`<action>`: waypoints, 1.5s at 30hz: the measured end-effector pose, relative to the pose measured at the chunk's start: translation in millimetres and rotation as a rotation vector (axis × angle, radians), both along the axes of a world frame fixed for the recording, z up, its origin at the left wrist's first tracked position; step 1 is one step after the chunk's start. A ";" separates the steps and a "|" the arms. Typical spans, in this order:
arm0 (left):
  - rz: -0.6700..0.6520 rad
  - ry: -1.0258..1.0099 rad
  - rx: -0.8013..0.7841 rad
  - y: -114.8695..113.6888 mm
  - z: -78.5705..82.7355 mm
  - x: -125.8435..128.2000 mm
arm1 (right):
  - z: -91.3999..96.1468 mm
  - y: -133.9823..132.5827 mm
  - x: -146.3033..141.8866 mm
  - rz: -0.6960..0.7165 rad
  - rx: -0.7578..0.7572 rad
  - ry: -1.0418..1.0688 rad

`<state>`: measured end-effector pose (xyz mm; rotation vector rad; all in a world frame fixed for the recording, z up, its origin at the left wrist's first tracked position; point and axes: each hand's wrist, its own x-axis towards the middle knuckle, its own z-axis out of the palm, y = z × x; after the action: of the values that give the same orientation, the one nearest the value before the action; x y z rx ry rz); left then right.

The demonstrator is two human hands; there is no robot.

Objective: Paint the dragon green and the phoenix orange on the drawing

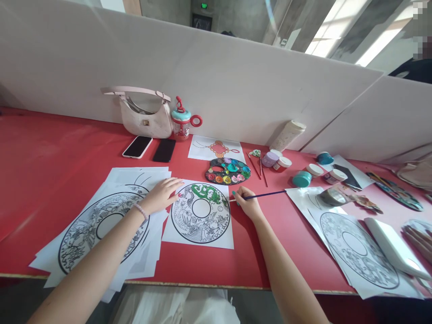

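A sheet with a round line drawing (201, 214) lies on the red table, its dragon at the top painted green. My right hand (247, 203) is closed around a thin blue-handled paintbrush (266, 195), the tip at the drawing's right edge. My left hand (161, 194) lies flat with fingers stretched out, pressing the sheet's left edge and a stack of similar printed sheets (101, 225). A beaded bracelet sits on that wrist. A dark paint palette (228, 171) with several colour blobs is just beyond the drawing.
A pale handbag (143, 113), a small drinking bottle (182, 120) and two phones (150, 147) stand by the white partition (236, 85). Paint jars (301, 178), spare brushes (261, 166), a tape roll (332, 196), another printed drawing (357, 247) and a second palette (400, 193) lie to the right.
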<state>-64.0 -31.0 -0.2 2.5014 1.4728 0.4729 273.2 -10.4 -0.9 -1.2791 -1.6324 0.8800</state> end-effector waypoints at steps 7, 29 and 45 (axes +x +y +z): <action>0.001 0.001 -0.001 0.2 -0.8 -0.2 | 0.9 0.0 -0.1 -0.004 0.006 -0.005; -0.006 0.007 0.014 1.4 -4.6 -2.1 | -2.0 1.4 -0.6 -0.001 0.019 -0.026; -0.001 0.018 0.001 0.6 -1.6 -0.5 | -2.3 1.6 0.3 -0.014 0.037 -0.032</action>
<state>-64.5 -30.4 -1.8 2.5133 1.4780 0.4519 273.5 -8.7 -3.1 -1.2832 -1.6553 0.8210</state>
